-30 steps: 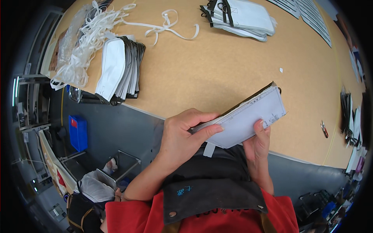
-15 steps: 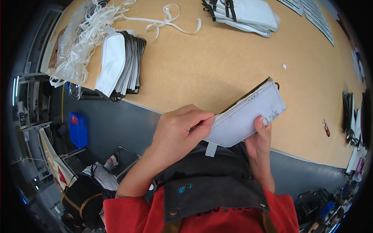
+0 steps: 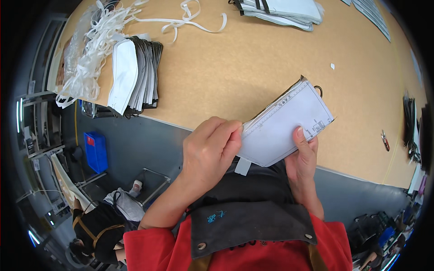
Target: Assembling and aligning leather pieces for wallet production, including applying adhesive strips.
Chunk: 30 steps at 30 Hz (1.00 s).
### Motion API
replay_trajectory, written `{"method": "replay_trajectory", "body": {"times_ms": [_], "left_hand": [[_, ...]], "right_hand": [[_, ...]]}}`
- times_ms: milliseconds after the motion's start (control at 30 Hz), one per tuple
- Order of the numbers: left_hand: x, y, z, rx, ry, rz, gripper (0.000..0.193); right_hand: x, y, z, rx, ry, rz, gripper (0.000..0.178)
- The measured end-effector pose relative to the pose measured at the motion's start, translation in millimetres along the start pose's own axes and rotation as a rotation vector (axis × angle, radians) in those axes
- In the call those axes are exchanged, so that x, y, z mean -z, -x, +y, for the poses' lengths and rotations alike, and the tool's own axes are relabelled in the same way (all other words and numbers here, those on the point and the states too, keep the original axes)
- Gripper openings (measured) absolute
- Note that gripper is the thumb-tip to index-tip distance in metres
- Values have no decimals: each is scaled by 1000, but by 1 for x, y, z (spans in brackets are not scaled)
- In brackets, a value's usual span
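Note:
A flat, layered fabric piece (image 3: 276, 128) is held tilted above the table's near edge. Its white face carries a printed outline, and a dark layer shows along the upper edge. A small dark loop (image 3: 319, 90) sticks out at its far right corner, and a pale grey tab (image 3: 242, 166) hangs from its lower left end. My left hand (image 3: 209, 151) pinches the piece's left edge between thumb and fingers. My right hand (image 3: 303, 156) grips the lower right edge, thumb on the white face and fingers mostly hidden behind.
On the tan table (image 3: 203, 81), a fanned stack of white and dark pieces (image 3: 131, 74) stands left, near tangled white tape (image 3: 97, 49). Another stack (image 3: 280, 11) lies at the back. Small red-handled snips (image 3: 385, 141) rest at right. A blue bin (image 3: 96, 152) and another person (image 3: 97, 228) are at left.
My left hand has closed more tightly at the piece's left edge. The piece has turned slightly, its white face showing more fully. The whole view has shifted a little.

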<state>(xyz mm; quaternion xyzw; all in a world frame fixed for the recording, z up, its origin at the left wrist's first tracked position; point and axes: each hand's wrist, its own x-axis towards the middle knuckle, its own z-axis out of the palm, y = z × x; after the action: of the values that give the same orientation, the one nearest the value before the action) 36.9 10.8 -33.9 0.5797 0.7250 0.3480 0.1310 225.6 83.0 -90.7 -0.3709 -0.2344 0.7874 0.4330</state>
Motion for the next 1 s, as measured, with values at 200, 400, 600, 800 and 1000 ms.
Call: {"method": "replay_trajectory", "body": {"times_ms": [200, 400, 600, 800, 1000], "left_hand": [[16, -7, 4, 187, 163, -168, 15], [11, -1, 8, 193, 78, -120, 16], [-5, 10, 12, 57, -100, 47, 16], [-15, 12, 6, -37, -49, 138, 28], [-4, 8, 16, 182, 225, 64, 32]], "right_hand": [[-1, -1, 0, 0, 0, 3, 45], [3, 0, 2, -15, 0, -34, 48], [-5, 3, 4, -43, -35, 71, 49], [3, -1, 6, 17, -66, 25, 52], [19, -3, 4, 38, -117, -63, 60]]}}
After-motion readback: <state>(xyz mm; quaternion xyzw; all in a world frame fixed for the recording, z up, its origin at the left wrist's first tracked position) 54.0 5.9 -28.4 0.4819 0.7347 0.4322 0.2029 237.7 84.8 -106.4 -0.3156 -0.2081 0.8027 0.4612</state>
